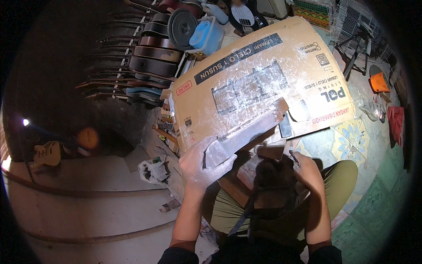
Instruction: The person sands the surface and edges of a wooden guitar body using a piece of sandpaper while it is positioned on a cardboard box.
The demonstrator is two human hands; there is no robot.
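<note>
My left hand (pixel 198 165) is closed round the near end of a long, dust-covered wooden piece (pixel 241 134). That piece slants up to the right over the cardboard, and its far end is bare brown. White dust coats my left fingers. My right hand (pixel 306 169) is lower and to the right, above my lap, with its fingers curled round something dark that I cannot make out. A brown flat piece (pixel 270 152) shows just left of those fingers; whether it is held is unclear. A large flat cardboard sheet (pixel 193 127), dusty in the middle, lies in front of me.
Several guitars (pixel 156 57) hang in a row at the upper left, next to a blue tub (pixel 201 35) and a dark round lid (pixel 182 28). A black stand (pixel 358 50) and wire cage are at the upper right. A crumpled white bag (pixel 153 170) lies left of me.
</note>
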